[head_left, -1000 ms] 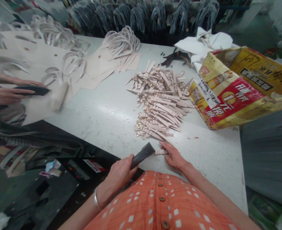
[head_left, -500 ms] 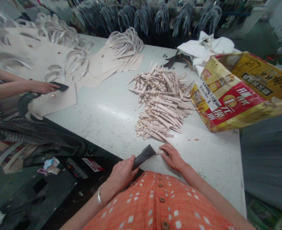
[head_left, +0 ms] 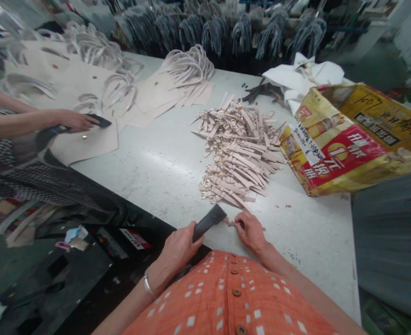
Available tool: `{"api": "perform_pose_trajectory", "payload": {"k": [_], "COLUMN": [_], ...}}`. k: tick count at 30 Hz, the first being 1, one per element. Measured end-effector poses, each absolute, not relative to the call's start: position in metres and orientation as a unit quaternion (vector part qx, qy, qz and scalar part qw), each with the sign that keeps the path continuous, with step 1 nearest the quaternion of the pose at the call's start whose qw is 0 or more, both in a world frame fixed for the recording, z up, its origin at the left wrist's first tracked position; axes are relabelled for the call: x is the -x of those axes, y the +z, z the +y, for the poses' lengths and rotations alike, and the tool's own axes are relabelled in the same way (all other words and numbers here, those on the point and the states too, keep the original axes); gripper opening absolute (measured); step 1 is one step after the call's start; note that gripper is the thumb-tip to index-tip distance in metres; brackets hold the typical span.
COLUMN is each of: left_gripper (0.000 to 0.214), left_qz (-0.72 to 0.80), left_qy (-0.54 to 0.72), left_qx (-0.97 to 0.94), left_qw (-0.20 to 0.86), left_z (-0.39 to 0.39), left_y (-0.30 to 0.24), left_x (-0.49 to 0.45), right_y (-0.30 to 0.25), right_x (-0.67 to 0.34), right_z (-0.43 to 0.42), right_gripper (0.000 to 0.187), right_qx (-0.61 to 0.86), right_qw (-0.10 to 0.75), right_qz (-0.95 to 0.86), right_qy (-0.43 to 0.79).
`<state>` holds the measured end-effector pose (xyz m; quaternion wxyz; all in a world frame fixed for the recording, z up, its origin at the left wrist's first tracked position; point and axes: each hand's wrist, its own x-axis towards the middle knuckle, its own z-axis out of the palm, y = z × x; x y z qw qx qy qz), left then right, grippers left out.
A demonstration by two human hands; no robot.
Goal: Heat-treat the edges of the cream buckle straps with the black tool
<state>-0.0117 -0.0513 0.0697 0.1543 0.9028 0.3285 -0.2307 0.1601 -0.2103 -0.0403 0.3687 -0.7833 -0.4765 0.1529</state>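
My left hand [head_left: 177, 249] is closed round the handle of a dark, flat-headed tool [head_left: 210, 219] whose head rests on the white table [head_left: 156, 172] near its front edge. Right beside the tool's head, my right hand [head_left: 250, 230] presses a small pale leather strap piece [head_left: 230, 223] flat against the table with bent fingers. A big heap of similar beige straps with gold buckles [head_left: 238, 151] lies just beyond both hands.
A torn yellow and red carton [head_left: 345, 144] lies on the right. White paper [head_left: 296, 79] is bunched behind it. At the left, another person's hand [head_left: 75, 121] holds a dark tool over flat pale leather sheets [head_left: 87, 139]. Looped straps [head_left: 191, 65] lie at the back.
My right hand's fingers have curled tighter over the strap piece, now mostly covered. The tool head has shifted slightly. The other person's hand has moved right across the leather sheets.
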Motion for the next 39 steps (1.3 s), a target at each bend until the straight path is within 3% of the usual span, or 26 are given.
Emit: {"api": "perform_pose_trajectory", "payload": {"k": [6, 11, 23, 39], "left_gripper": [0.025, 0.021, 0.025, 0.024], "left_qz": [0.305, 0.268, 0.24, 0.244], "left_qy": [-0.217, -0.247, -0.274, -0.26], "left_qx": [-0.909, -0.908, -0.914, -0.917], "left_qw": [0.182, 0.207, 0.179, 0.177], "left_z": [-0.048, -0.053, -0.067, -0.068], "left_y": [0.076, 0.075, 0.074, 0.068], "left_x": [0.031, 0.042, 0.013, 0.011], "right_y": [-0.038, -0.039, -0.045, -0.042], "right_x": [-0.155, -0.155, -0.159, -0.157], "right_z": [-0.221, -0.229, -0.227, -0.226], "right_gripper": [0.015, 0.019, 0.007, 0.041], "right_qx": [0.741, 0.689, 0.698, 0.715], "right_qw": [0.339, 0.385, 0.44, 0.409], "right_qz": [-0.567, -0.594, -0.542, -0.546], "right_qy": [0.119, 0.155, 0.16, 0.155]}}
